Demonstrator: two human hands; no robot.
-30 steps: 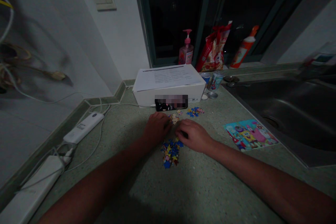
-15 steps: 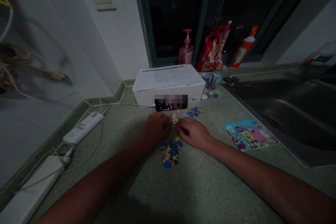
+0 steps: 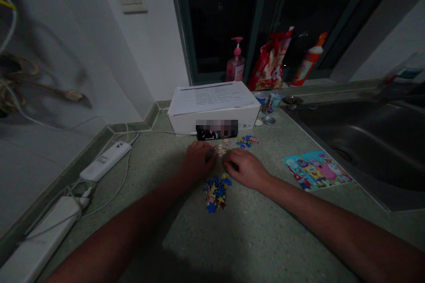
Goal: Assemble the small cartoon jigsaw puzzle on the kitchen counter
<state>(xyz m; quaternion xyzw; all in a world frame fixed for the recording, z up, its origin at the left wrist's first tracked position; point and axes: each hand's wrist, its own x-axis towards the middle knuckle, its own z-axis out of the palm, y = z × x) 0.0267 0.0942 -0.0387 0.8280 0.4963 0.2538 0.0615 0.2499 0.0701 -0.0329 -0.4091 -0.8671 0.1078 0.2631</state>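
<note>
My left hand [image 3: 198,159] rests on the counter with its fingers curled, at the left side of a small cluster of pale jigsaw puzzle pieces [image 3: 221,150]. From the right, my right hand [image 3: 246,167] meets the same cluster, thumb and fingers pressed together. Anything between the fingertips of either hand is too small or hidden to make out. Nearer to me lies a heap of blue, yellow and pink puzzle pieces [image 3: 216,192]. A smaller group of blue and pink pieces [image 3: 246,141] sits beyond my right hand. To the right is a colourful cartoon picture card [image 3: 317,170].
A phone [image 3: 216,131] leans against a white box [image 3: 212,115] behind the pieces. Cans [image 3: 273,102] stand beside the box. A sink [image 3: 368,141] borders the counter on the right. White cables and a power strip [image 3: 43,234] lie on the left.
</note>
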